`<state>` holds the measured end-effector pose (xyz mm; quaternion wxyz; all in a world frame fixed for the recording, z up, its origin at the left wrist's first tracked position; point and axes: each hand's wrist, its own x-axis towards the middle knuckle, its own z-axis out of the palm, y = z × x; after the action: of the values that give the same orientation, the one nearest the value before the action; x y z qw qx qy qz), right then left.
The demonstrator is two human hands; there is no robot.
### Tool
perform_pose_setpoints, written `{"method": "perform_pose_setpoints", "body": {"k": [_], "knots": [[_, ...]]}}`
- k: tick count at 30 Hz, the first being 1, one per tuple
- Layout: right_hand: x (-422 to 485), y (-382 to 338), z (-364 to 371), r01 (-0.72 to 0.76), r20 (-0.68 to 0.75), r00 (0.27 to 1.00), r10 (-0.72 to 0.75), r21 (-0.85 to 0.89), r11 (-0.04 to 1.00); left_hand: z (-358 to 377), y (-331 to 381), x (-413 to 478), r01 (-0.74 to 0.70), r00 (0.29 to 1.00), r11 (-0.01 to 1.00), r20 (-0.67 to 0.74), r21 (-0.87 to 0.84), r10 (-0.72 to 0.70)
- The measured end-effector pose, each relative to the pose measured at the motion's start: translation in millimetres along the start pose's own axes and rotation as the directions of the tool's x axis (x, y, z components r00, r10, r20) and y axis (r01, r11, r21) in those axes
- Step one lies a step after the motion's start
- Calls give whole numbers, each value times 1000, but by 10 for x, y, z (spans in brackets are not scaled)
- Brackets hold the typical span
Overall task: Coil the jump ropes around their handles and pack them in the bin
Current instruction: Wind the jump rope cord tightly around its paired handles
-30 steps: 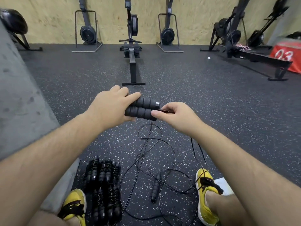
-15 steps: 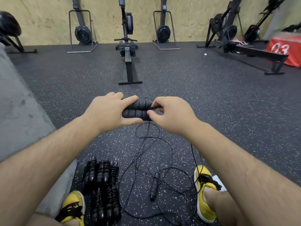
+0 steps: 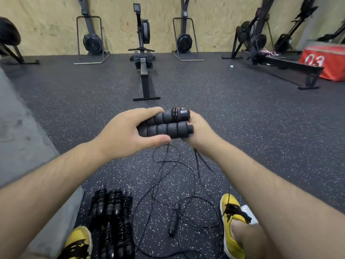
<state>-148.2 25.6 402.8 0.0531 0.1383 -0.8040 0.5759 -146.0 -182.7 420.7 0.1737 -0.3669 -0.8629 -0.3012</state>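
Out in front of the person, above the speckled rubber floor (image 3: 242, 118), the left hand (image 3: 128, 133) grips a pair of black foam handles (image 3: 166, 128) laid side by side. Its thumb is underneath, its fingers are over the top, and the capped ends point to the right. A few turns of thin black cord (image 3: 174, 114) sit wound on the upper handle near its cap. The right hand (image 3: 200, 128) is close behind those capped ends. The handles hide its fingers, so I cannot tell whether it pinches the cord or only steadies the pair.

From beneath the handles the loose rope (image 3: 164, 171) drops to the floor and spreads in tangled loops between the two forearms. Among the loops lies a single black handle (image 3: 173, 220), with cord leading from its far end. To its left a pile of coiled jump ropes (image 3: 112, 212), each with cord wound round paired handles, lies just beside a grey slab (image 3: 22, 137) that runs up the left edge. The left forearm crosses in front of that slab. A yellow left shoe (image 3: 78, 242) sits at the near end of the pile. A yellow right shoe (image 3: 231, 221) sits at the outer edge of the loops, partly covered by the right forearm, with a white scrap (image 3: 247, 210) just beyond it.

Well beyond the hands a rowing machine (image 3: 142, 71) stands straight ahead, its rail pointing back toward them. More machines stand along the plywood wall (image 3: 46, 25), and a red box (image 3: 324, 60) marked 03 sits far right.
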Motion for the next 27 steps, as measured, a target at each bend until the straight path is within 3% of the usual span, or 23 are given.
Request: {"method": "perform_pose_setpoints", "body": {"k": [2, 4, 8, 13, 16, 19, 23, 26, 27], "knots": [[-54, 63, 200, -25, 36, 999, 34, -239, 971, -2, -38, 44, 37, 997, 988, -75, 151, -26], [-157, 56, 341, -78, 98, 988, 118, -340, 937, -30, -133, 75, 114, 990, 936, -111, 333, -82], [-273, -109, 355, -11, 159, 980, 116, -544, 839, -89, -404, 71, 142, 989, 802, -58, 580, -133], [-365, -357, -50, 146, 182, 983, 3, -795, 589, -130, -532, 24, 9, 990, 755, 102, 655, -100], [-346, -452, -223, 236, 191, 972, -138, -802, 548, -94, -468, -48, -142, 957, 814, 288, 563, -33], [-201, -351, -302, 265, 188, 964, -189, -751, 604, -24, -309, -81, -222, 918, 879, 396, 423, 41], [-50, -34, -328, 138, 67, 990, -120, -467, 874, -66, -93, -64, -152, 951, 959, 298, 239, 77], [-88, 80, -159, 40, 71, 997, -28, -183, 982, -96, -64, -69, -82, 964, 986, 262, 147, 42], [-117, 91, -87, 18, 107, 994, -1, -160, 987, -88, -69, -75, -68, 966, 990, 255, 121, 35]]}}
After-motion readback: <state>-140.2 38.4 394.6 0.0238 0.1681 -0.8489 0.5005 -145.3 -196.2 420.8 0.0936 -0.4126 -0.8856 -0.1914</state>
